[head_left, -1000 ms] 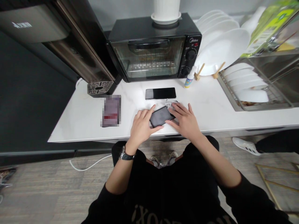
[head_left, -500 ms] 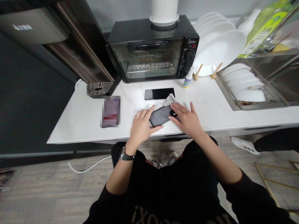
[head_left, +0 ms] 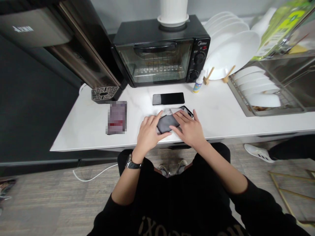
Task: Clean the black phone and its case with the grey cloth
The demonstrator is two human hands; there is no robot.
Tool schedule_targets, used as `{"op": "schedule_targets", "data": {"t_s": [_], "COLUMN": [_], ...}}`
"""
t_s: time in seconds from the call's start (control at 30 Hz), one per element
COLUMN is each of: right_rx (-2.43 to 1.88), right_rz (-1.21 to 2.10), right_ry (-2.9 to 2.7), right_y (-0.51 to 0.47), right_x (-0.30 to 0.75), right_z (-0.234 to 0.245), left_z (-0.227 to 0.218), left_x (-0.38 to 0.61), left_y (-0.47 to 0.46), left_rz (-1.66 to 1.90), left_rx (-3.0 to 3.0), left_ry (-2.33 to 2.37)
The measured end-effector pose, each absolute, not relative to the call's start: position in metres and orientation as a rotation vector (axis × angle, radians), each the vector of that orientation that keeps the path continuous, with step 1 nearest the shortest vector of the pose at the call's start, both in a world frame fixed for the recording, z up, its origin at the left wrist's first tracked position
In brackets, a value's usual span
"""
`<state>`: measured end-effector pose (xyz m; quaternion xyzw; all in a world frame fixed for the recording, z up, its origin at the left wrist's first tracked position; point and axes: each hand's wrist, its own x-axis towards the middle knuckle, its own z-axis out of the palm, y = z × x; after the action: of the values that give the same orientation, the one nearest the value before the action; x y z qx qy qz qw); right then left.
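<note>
A dark grey phone case (head_left: 167,124) with a cutout at its right end lies slanted on the counter, near the front edge. My left hand (head_left: 149,134) grips its left end between the thumb and the fingers. With its fingers pressed down, my right hand (head_left: 190,130) holds a crumpled white wipe (head_left: 168,111) against the middle of the case. Part of the wipe and the case is hidden under those fingers. Just behind lies a black phone (head_left: 169,98), and a small spray bottle (head_left: 198,84) stands behind it to the right.
A black toaster oven (head_left: 157,62) backs the white counter (head_left: 81,131), with a dispenser (head_left: 93,59) on its left. Plates (head_left: 231,52) stand in a rack, beside a sink basket (head_left: 268,113) of dishes. A blurred-out item (head_left: 116,117) lies left. Another person's shoe (head_left: 258,152) shows at right.
My right hand has slid left along the phone case, taking the wipe with it, so the cutout end is uncovered more. My left hand stays at the left end.
</note>
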<state>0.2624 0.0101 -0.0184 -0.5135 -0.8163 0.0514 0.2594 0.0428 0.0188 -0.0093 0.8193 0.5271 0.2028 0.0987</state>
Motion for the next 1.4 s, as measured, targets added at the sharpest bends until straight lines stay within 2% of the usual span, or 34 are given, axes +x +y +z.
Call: {"op": "schedule_targets", "data": {"t_s": [0.17, 0.37, 0.43, 0.63, 0.87, 1.07, 1.23, 1.4], "right_rx": [-1.047, -1.526, -1.545, -1.066, -1.44, -1.04, -1.479, -1.077], "right_rz": [0.326, 0.102, 0.078, 0.365, 0.117, 0.376, 0.078, 0.293], "right_ry": [-2.381, -2.048, -2.048, -2.376, -2.163, -2.418, -2.15, -2.433], "right_y": [-0.013, 0.015, 0.017, -0.005, 0.02, -0.003, 0.019, 0.005], "right_x": [0.238, 0.267, 0.268, 0.24, 0.269, 0.254, 0.27, 0.253], "right_z": [-0.017, -0.015, -0.014, -0.011, -0.014, -0.012, -0.011, -0.01], "left_z": [-0.01, -0.012, -0.011, -0.012, -0.011, -0.01, -0.01, -0.009], "left_x": [0.041, 0.042, 0.043, 0.04, 0.042, 0.041, 0.043, 0.042], "left_y": [0.019, 0.019, 0.019, 0.018, 0.018, 0.018, 0.018, 0.018], "left_rz": [0.598, 0.639, 0.649, 0.602, 0.668, 0.609, 0.648, 0.61], "left_rx": [2.421, 2.402, 2.398, 2.42, 2.407, 2.42, 2.409, 2.413], "left_ry": [1.553, 1.55, 1.551, 1.533, 1.547, 1.536, 1.549, 1.528]}}
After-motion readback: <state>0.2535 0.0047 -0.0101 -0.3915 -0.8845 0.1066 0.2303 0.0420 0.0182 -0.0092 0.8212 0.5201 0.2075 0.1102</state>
